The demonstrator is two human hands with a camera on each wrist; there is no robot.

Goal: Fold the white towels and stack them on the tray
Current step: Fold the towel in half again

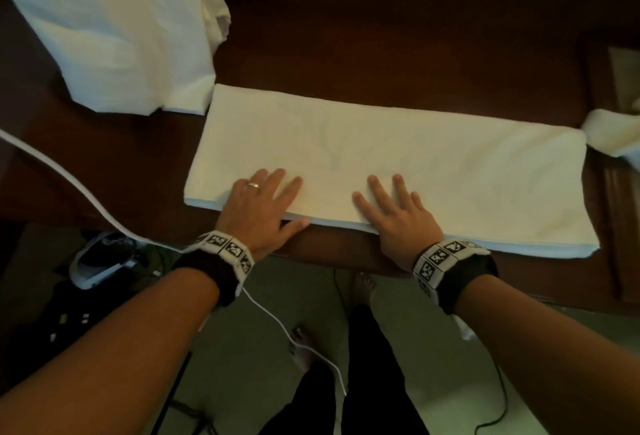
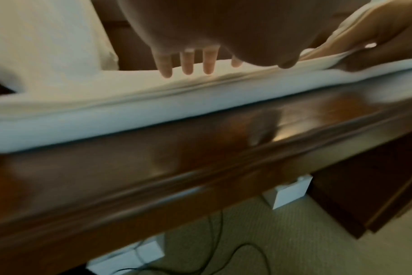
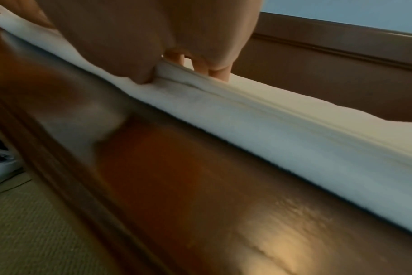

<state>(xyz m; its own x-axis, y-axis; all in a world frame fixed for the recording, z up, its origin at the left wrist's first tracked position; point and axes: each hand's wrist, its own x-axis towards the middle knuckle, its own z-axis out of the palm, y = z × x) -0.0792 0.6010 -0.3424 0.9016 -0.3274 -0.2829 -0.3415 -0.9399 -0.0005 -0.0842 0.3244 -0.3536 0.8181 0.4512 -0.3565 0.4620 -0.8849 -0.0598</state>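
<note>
Towel (image 1: 398, 157) lies long on the table (image 1: 346, 36); left hand (image 1: 258, 207) and right hand (image 1: 398, 216) press flat, fingers spread. Smooth it outward before folding.

Below me a dark polished wooden surface (image 1: 381, 53) gleams with a moulded front edge. Past it lies pale green carpeted floor (image 1: 263, 303), where a thin white cable (image 1: 266, 316) trails between my bare feet. White boxes (image 2: 287, 191) sit beneath on the carpet beside black cords (image 2: 223, 247).
</note>
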